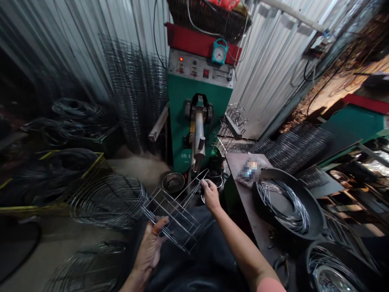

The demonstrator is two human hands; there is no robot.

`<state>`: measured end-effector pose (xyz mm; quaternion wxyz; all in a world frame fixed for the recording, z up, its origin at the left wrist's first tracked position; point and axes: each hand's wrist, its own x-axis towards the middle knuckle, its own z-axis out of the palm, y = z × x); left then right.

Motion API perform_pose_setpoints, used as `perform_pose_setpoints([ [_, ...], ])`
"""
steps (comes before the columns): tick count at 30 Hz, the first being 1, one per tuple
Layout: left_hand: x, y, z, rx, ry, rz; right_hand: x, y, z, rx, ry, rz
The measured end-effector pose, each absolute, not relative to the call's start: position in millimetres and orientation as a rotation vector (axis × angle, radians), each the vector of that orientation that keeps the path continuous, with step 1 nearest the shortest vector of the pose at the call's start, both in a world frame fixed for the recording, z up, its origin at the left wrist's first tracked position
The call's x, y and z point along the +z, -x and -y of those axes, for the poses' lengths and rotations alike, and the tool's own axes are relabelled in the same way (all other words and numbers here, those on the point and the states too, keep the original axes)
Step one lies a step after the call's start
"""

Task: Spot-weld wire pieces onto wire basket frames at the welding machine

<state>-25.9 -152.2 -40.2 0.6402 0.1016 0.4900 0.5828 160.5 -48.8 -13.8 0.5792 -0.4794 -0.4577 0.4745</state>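
A wire rack (174, 211) made of thin steel rods lies tilted in front of me, over my lap. My left hand (152, 245) grips its near edge, fingers wrapped round the rods. My right hand (209, 194) pinches the rods at the rack's far end, just below the electrode arm (199, 136) of a green and red welding machine (197, 97). A small metal bowl (173, 181) sits at the machine's foot.
A black pan (313, 215) holding wire rings stands on a bench at right, another tub (334, 267) nearer. Stacks of round wire grills (106, 200) lie at left on the floor. Wire mesh panels (133, 89) lean on the corrugated wall.
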Motion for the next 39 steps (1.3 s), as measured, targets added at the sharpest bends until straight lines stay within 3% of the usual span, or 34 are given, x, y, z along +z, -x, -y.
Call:
perform_pose_setpoints([
  [22,-21.3,9.5,126.9,1.305,-0.250,-1.236,-15.6,-157.5,8.2,1.248,1.123,0.879],
  [32,-24.2,0.7,129.2,1.383,-0.149,-1.205,-10.5,-193.0,93.1,1.297,1.311,1.580],
  [39,-24.9,0.8,125.5,1.353,-0.177,-1.229,-17.1,-180.8,100.2,1.267,1.267,1.577],
])
